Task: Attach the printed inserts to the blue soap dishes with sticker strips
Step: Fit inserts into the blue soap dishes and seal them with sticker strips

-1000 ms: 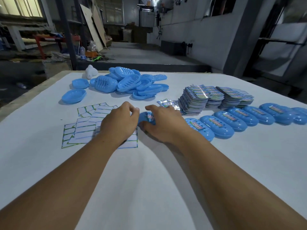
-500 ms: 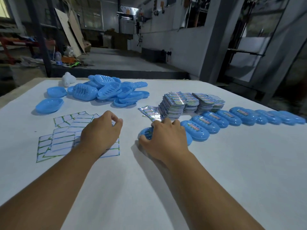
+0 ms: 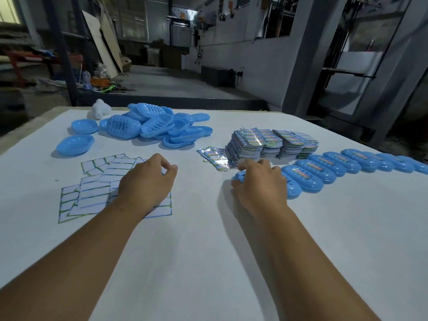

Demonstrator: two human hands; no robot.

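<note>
My right hand (image 3: 259,181) lies over a blue soap dish (image 3: 293,192) at the near end of a row, thumb on its left end and fingers curled over its far side. That row of blue dishes with printed inserts (image 3: 324,166) runs off to the right. My left hand (image 3: 148,181) rests curled on the sheets of sticker strips (image 3: 92,193), thumb and forefinger tips together; whatever is between them is too small to see. Stacks of printed inserts (image 3: 266,142) stand behind my right hand, with a few loose inserts (image 3: 213,156) beside them.
A heap of bare blue soap dishes (image 3: 157,126) lies at the back left, with two single dishes (image 3: 75,144) nearer the left edge. A small white object (image 3: 99,110) sits by the table's far edge. The white tabletop (image 3: 208,251) stretches toward me.
My right hand has slid the soap dish rightward up against the row. My left hand has parted from it and now rests on the sticker sheets. The camera view has turned to the right.
</note>
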